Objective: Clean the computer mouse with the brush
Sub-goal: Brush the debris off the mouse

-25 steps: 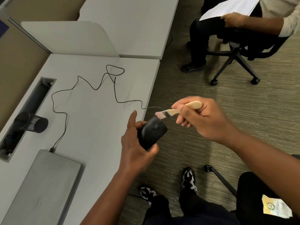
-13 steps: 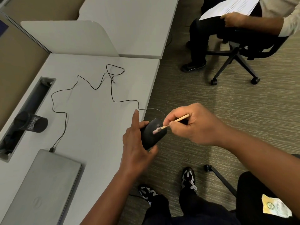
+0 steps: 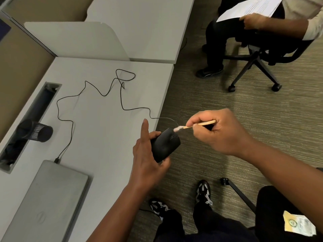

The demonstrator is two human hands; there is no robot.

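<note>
From the head camera, the left hand (image 3: 146, 165) has its grip wrapped around a black mouse (image 3: 165, 144), index finger straight, just off the table (image 3: 97, 137) edge. The right hand (image 3: 220, 131) pinches a small brush (image 3: 194, 126); its bristles seem to touch the mouse's front.

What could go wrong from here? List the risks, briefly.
1. The left hand holds the mouse past the desk edge, over the carpet; if the grip slips, it could fall.
2. Its cable runs across the desk to the closed laptop; a pull on the mouse might tug the plug.
3. The right hand pinches the thin brush near its bristles, at the mouse's front; hard pressure might bend them.
</note>
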